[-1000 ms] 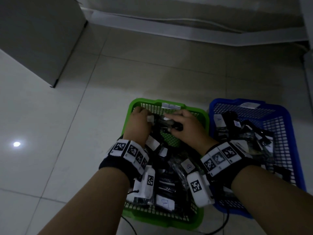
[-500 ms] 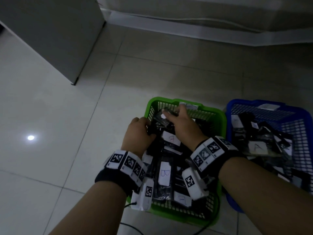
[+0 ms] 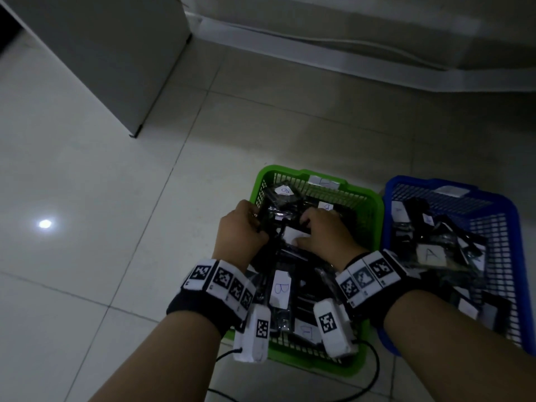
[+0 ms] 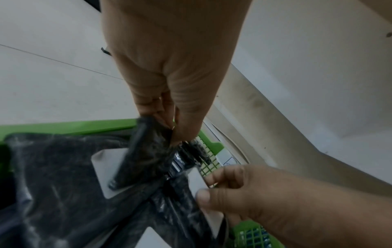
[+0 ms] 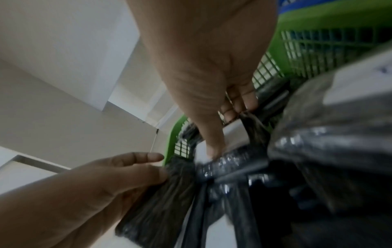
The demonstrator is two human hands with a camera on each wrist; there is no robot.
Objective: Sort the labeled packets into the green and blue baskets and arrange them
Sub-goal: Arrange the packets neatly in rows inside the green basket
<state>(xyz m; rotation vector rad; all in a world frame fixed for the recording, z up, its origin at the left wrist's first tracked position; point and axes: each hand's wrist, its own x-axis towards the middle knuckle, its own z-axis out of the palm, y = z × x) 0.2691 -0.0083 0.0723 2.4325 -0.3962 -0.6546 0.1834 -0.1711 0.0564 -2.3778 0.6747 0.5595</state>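
Pale tiled floor. In the green basket, my left hand and right hand each pinch a black packet.

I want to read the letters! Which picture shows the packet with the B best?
The head view: the B packet lies label-up in the green basket, between the wrists. Both wrist views show only blurry dark packets with unreadable white labels.

Green basket, blue basket (black, white-labelled packets).

Two baskets are set touching on the floor: packets fill the left basket and the right basket.
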